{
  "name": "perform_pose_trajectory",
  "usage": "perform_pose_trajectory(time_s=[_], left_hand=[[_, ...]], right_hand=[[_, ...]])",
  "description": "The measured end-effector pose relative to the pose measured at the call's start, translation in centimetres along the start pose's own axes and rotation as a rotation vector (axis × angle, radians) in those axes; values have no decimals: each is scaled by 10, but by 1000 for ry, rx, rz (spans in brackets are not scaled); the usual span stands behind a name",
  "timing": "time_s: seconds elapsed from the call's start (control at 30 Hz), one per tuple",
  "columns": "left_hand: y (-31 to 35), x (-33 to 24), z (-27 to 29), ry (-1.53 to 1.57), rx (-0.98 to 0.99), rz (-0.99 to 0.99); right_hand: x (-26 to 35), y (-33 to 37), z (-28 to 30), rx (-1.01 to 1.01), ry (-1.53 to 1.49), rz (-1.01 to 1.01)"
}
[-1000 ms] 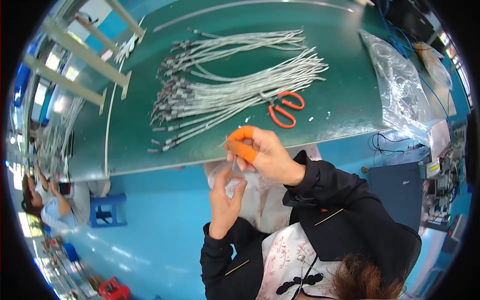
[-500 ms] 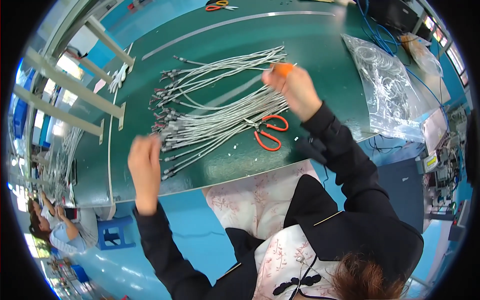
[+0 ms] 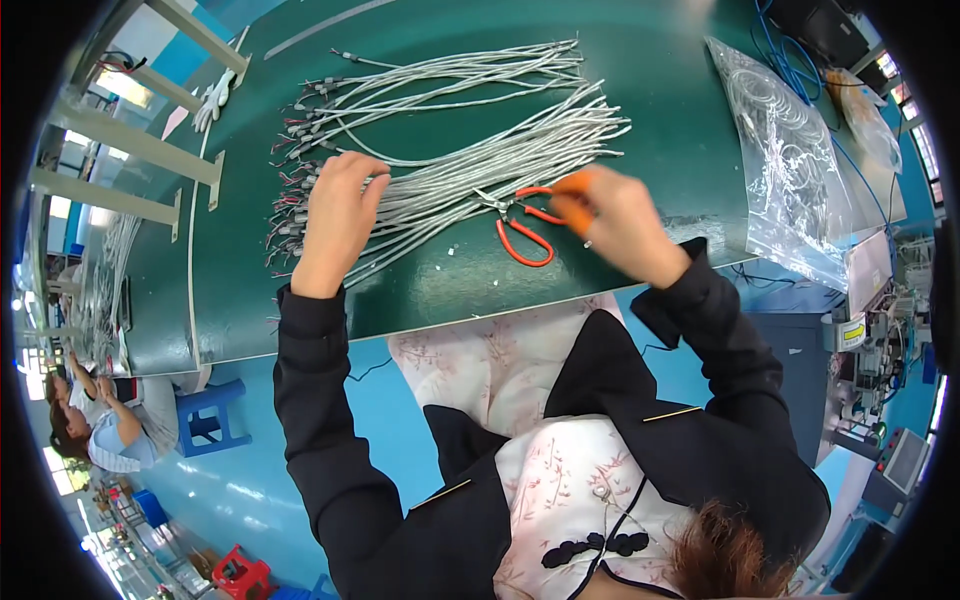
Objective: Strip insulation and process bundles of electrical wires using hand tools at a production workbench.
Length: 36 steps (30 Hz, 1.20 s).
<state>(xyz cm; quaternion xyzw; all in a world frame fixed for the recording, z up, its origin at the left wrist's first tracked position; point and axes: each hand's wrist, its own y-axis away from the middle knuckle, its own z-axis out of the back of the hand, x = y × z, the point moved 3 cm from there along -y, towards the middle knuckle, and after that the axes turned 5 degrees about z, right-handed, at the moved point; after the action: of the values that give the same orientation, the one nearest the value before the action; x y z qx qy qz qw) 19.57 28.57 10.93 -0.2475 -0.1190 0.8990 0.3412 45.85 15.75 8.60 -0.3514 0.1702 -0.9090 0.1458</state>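
Grey-white braided cables (image 3: 510, 150) lie side by side in a wide bundle on the green table. Dark connectors and short reddish wires (image 3: 290, 215) show at their left ends. My left hand (image 3: 340, 205) is over the bundle near these ends, fingers curled and drawn together; what they grip, if anything, is hidden. My right hand (image 3: 620, 222) is beside the red-handled cutting pliers (image 3: 520, 243), its orange-covered fingers bent over the end of the upper handle. Motion blurs these fingers, so contact with the handle is unclear. The pliers lie spread at the front of the bundle.
A clear plastic bag with coiled cables (image 3: 790, 150) lies on the right, near blue cables (image 3: 795, 55). White gloves (image 3: 213, 100) rest at the left by pale frame posts (image 3: 130, 145). Small white scraps (image 3: 450, 252) dot the table. Co-workers (image 3: 110, 415) sit far left.
My right hand has come down from the cables' right ends to the pliers. My left hand has moved from the bundle's near left corner up over the cables. The view has shifted slightly.
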Motion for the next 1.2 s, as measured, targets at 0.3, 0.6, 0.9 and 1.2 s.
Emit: perform_pose_trajectory(time_s=[0.3,0.6,0.9,1.2], left_hand=[[-40,13,-41,-113,111,-128],[-49,18,19,52,-316,17],[51,-94,152,16,-672,-415],[367,-131,192,224,-323,204]], right_hand=[[11,-14,-45,101,281,186],[28,-11,-53,84,302,242],[165,119,4,-185,79,-199],[352,95,-97,68,-1112,-127]])
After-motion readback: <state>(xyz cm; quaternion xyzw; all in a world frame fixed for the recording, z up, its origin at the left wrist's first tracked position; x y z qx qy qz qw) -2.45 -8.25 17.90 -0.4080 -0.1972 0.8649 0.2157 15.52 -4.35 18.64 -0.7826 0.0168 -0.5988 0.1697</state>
